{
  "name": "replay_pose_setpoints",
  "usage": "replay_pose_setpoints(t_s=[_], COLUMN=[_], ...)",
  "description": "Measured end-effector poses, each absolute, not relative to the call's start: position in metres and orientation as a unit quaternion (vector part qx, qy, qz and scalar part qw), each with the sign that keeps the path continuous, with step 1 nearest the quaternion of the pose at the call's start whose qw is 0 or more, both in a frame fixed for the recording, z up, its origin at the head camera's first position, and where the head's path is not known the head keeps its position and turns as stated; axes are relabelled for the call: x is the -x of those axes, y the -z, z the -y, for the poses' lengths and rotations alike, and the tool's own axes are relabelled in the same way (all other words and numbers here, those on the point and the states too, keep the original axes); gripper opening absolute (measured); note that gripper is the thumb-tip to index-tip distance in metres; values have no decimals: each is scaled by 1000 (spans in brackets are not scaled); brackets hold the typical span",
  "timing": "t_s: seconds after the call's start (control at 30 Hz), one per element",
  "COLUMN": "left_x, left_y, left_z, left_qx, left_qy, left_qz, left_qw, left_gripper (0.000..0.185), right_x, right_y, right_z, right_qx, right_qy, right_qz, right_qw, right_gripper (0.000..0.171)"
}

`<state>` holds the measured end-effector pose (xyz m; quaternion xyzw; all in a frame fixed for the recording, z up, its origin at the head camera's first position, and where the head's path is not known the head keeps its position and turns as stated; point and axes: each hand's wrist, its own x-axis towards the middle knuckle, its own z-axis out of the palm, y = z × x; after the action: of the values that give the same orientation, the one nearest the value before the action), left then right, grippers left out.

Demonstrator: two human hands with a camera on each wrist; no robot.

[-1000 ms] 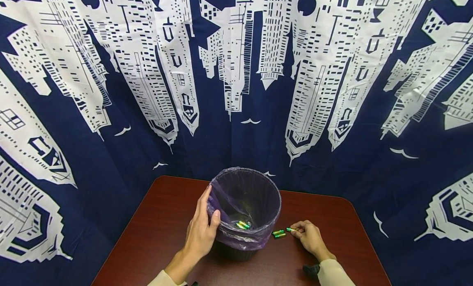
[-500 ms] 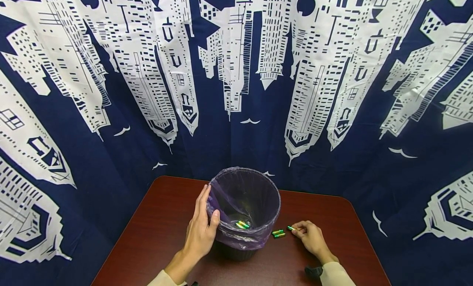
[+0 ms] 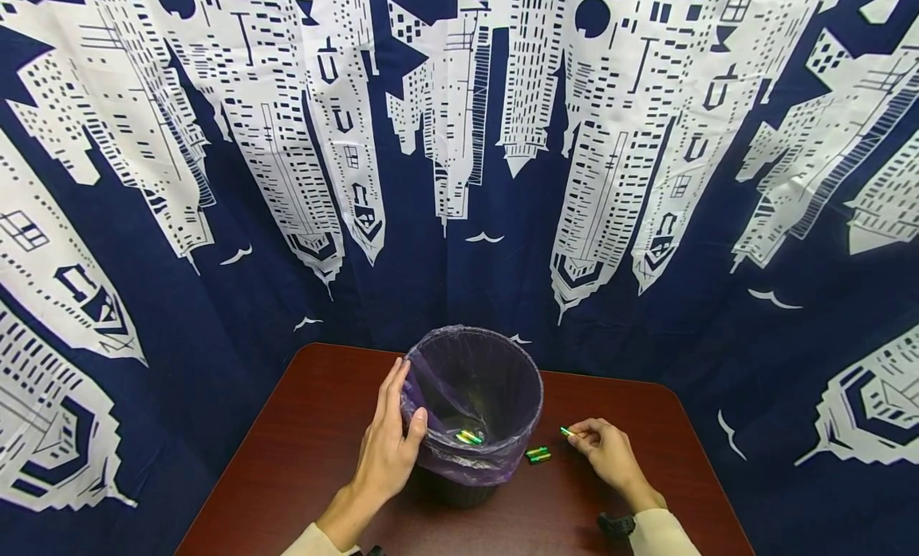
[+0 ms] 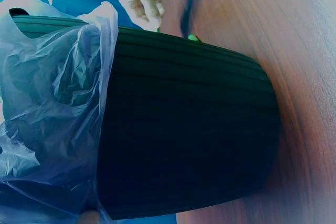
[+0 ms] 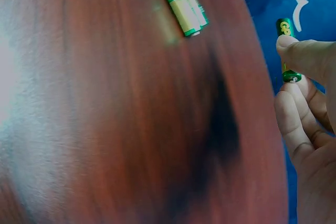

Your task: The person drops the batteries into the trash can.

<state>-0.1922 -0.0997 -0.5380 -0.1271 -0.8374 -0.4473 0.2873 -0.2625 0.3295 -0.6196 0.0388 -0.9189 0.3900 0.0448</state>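
Note:
A dark trash bin lined with a translucent purple bag stands upright on the table. My left hand rests on the bag at the bin's left side, its fingers straight and the thumb near the rim. Between thumb and fingers, my right hand pinches a green and gold battery, right of the bin and raised over the table. Two more green and gold batteries lie side by side on the table, between the bin and that hand. Several batteries show at the bottom of the bin.
The reddish-brown wooden table has rounded far corners. Behind it and at both sides hangs a navy curtain with white skyline prints. A dark band is worn on the right wrist.
My right hand has lifted slightly with the pinched battery and tilted it. The left hand, the bin and the two batteries on the table stay in place.

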Motion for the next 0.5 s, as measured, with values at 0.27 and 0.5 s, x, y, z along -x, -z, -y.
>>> replay_pose_setpoints(t_s=[0.27,0.5], left_x=[192,192], left_y=[534,529], left_z=[104,107], left_qx=[144,145], left_qy=[441,438], left_qz=[837,845], left_qw=[291,271], left_gripper=[78,80], right_x=[260,258], right_y=[589,556], right_z=[-327,-321], right_qx=[-74,-115], right_qy=[-380,-365], right_qz=[919,917], right_qw=[79,114], right_gripper=[8,7])
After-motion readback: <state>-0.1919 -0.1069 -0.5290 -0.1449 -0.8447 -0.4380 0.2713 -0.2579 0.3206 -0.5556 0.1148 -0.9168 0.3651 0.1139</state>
